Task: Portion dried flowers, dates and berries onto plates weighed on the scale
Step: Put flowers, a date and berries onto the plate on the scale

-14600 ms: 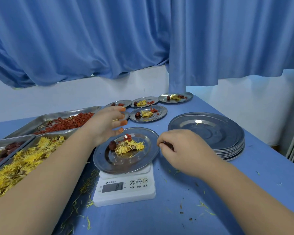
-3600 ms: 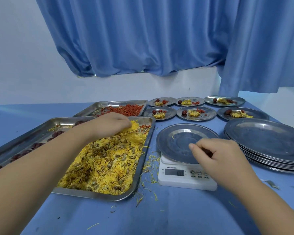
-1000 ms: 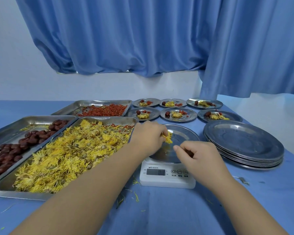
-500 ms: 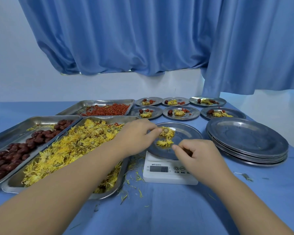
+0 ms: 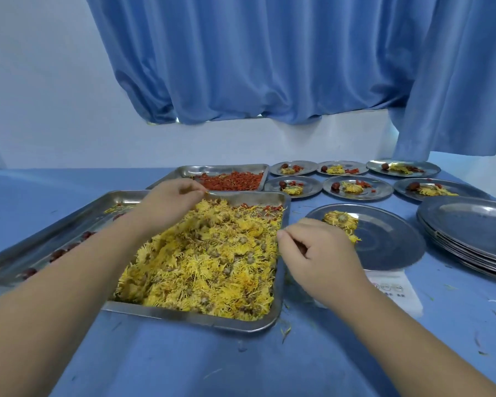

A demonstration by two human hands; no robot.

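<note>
Reaching to the flower tray's [image 5: 198, 317] far edge, left hand [image 5: 169, 202] pinches a flower strand [image 5: 205, 192]. Right hand [image 5: 324, 256] curls beside the scale plate's [image 5: 390, 247] near rim; contents indeterminable. Dried flowers [image 5: 212, 262] fill the tray: judged light, brittle, shedding; lift whole heads by fingertip pinch.

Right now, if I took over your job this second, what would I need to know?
Left hand: over the far end of the flower tray, fingertips pinched. What they hold is too small to tell.
Right hand: curled beside the plate on the scale. I cannot tell if it holds anything.
Done: six filled plates at the back. The plate on the scale has flowers only.
Left: add a date from the date tray and berries from the berry tray, check the weight, then fill the empty stack.
</note>
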